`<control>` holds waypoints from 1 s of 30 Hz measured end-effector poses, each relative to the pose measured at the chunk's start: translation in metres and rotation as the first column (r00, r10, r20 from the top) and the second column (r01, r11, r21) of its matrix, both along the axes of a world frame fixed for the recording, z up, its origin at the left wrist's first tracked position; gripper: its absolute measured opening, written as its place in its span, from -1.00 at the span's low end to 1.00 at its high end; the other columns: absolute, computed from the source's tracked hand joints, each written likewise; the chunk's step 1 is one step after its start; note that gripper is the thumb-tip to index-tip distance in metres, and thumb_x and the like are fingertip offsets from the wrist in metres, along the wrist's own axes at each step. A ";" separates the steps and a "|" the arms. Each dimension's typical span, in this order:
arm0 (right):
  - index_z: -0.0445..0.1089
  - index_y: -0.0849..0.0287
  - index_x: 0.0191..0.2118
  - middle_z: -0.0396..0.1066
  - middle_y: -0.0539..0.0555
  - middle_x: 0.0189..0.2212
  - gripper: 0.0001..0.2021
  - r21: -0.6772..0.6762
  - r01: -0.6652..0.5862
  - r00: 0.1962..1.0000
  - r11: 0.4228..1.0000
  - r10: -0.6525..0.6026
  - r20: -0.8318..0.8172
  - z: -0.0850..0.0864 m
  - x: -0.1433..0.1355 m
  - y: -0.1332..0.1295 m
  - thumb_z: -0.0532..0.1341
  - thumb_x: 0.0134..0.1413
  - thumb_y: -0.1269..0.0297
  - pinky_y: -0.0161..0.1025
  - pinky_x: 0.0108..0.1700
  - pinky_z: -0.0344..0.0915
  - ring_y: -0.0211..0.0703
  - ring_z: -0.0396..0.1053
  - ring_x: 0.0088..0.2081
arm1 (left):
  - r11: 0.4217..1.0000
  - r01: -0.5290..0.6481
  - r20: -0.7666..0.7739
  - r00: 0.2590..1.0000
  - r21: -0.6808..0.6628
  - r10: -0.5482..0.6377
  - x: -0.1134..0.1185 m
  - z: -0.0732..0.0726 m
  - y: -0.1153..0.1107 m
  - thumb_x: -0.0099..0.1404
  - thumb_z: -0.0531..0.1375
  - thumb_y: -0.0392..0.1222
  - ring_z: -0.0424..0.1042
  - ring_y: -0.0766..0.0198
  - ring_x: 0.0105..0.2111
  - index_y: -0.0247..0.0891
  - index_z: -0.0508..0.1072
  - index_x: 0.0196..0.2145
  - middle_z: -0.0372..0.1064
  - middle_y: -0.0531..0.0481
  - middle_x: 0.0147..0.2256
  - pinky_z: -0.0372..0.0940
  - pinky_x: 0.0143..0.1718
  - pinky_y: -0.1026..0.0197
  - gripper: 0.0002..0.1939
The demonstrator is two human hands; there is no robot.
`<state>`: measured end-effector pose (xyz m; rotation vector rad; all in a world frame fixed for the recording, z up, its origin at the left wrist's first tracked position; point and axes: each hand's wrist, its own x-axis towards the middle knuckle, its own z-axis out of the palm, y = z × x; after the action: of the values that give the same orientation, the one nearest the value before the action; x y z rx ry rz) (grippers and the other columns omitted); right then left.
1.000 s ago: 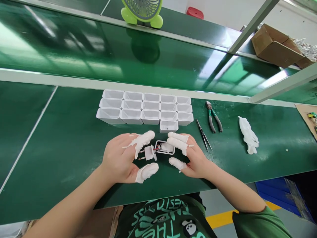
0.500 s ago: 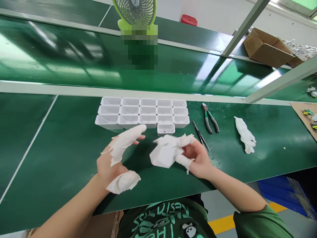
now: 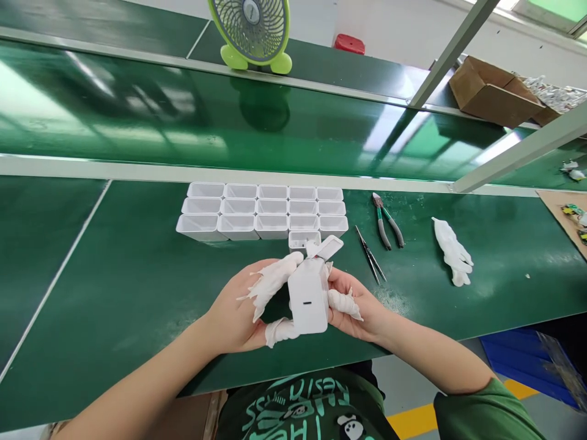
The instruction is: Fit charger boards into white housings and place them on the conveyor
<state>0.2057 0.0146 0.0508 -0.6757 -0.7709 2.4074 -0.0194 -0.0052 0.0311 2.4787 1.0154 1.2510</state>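
Note:
Between my two hands is a white plastic box-shaped case (image 3: 308,305) with a small dark slot in its face. A white flap-like piece (image 3: 331,247) stands out at an angle from its top end; whether it is joined on I cannot tell. My left hand (image 3: 247,305) grips the case's left side, thumb low and fingers near the top. On the right side, my right hand (image 3: 353,305) holds it with fingers partly hidden behind. White torn glove pieces cover several fingertips. Just beyond the case stands a single small white bin (image 3: 304,237), partly covered by it.
Rows of white open bins (image 3: 238,208) stand behind my hands. To the right lie tweezers (image 3: 370,255), green-handled cutting pliers (image 3: 387,221) and a white glove (image 3: 453,252). A green fan (image 3: 252,30) and a cardboard box (image 3: 498,91) sit on the upper shelf.
My left hand has moved right and closed onto the case, which only my right hand held before. The case has turned, so its slotted face and the top flap now show.

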 end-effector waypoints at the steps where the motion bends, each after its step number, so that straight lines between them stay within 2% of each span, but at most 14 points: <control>1: 0.37 0.13 -0.08 0.54 0.09 -0.15 -0.50 -0.009 -0.003 1.000 1.000 0.003 -0.008 -0.001 0.000 0.000 0.49 -0.06 0.02 -0.07 0.02 0.48 -0.16 0.56 -0.18 | 1.000 -0.003 -0.003 1.000 0.012 0.003 0.000 0.001 0.000 0.40 0.12 0.10 0.51 -0.09 -0.01 -0.23 0.00 0.41 0.47 -0.35 0.00 0.48 -0.05 -0.05 -0.25; 10: 0.36 0.15 -0.06 0.54 0.15 -0.11 -0.45 -0.065 -0.014 1.000 0.998 0.014 0.000 -0.004 -0.001 0.001 0.50 -0.10 0.00 -0.02 0.04 0.47 -0.08 0.56 -0.14 | 1.000 -0.001 -0.020 1.000 0.021 0.001 0.004 0.009 0.003 0.39 0.14 0.14 0.56 -0.03 -0.13 -0.25 -0.05 0.41 0.52 -0.27 -0.12 0.50 -0.13 -0.01 -0.19; 14: 0.35 0.16 -0.02 0.56 0.15 -0.15 -0.42 -0.077 -0.024 1.000 0.997 0.025 0.009 -0.005 0.000 0.001 0.51 -0.10 0.02 -0.13 -0.10 0.51 -0.11 0.57 -0.21 | 0.996 -0.012 -0.006 1.000 0.090 0.013 0.005 0.011 0.004 0.42 0.09 0.14 0.56 0.01 -0.20 -0.26 -0.05 0.40 0.53 -0.25 -0.16 0.52 -0.19 0.00 -0.24; 18: 0.34 0.16 0.02 0.57 0.13 -0.20 -0.38 -0.051 -0.031 0.999 0.998 0.031 -0.009 -0.004 0.000 0.001 0.50 -0.11 0.00 -0.24 -0.21 0.49 -0.17 0.56 -0.30 | 0.992 -0.021 -0.023 0.999 0.123 0.024 0.004 0.011 0.004 0.44 0.07 0.11 0.56 0.02 -0.19 -0.29 0.00 0.37 0.51 -0.24 -0.18 0.52 -0.17 0.01 -0.29; 24: 0.31 0.08 0.09 0.53 0.09 -0.16 -0.44 0.068 -0.055 0.997 0.996 0.058 -0.050 -0.004 0.001 -0.001 0.43 0.03 0.02 -0.21 -0.12 0.49 -0.19 0.56 -0.23 | 0.992 0.027 -0.056 0.998 0.125 -0.021 0.001 0.013 0.004 0.44 0.09 0.09 0.56 0.09 -0.28 -0.22 0.09 0.30 0.50 -0.12 -0.30 0.52 -0.15 0.04 -0.40; 27: 0.30 0.06 0.08 0.52 0.07 -0.15 -0.45 0.093 -0.041 0.999 0.995 0.042 0.000 -0.006 0.004 -0.002 0.45 0.02 0.06 -0.16 -0.03 0.46 -0.20 0.54 -0.17 | 0.990 0.057 -0.041 0.998 0.126 -0.053 0.001 0.015 0.003 0.45 0.07 0.03 0.55 0.09 -0.33 -0.28 0.07 0.33 0.48 -0.08 -0.37 0.52 -0.16 0.05 -0.39; 30: 0.32 0.07 0.01 0.51 0.05 -0.18 -0.52 0.132 -0.030 0.999 0.991 0.027 0.030 -0.007 0.005 -0.002 0.45 0.03 0.10 -0.15 -0.04 0.47 -0.20 0.53 -0.18 | 0.987 0.071 -0.030 0.997 0.141 -0.067 0.002 0.017 0.002 0.46 0.05 -0.02 0.54 0.09 -0.34 -0.36 0.01 0.37 0.46 -0.10 -0.39 0.52 -0.19 0.05 -0.34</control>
<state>0.2110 0.0126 0.0436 -0.6505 -0.9489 2.3517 -0.0172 -0.0028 0.0478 2.6180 0.8659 1.3170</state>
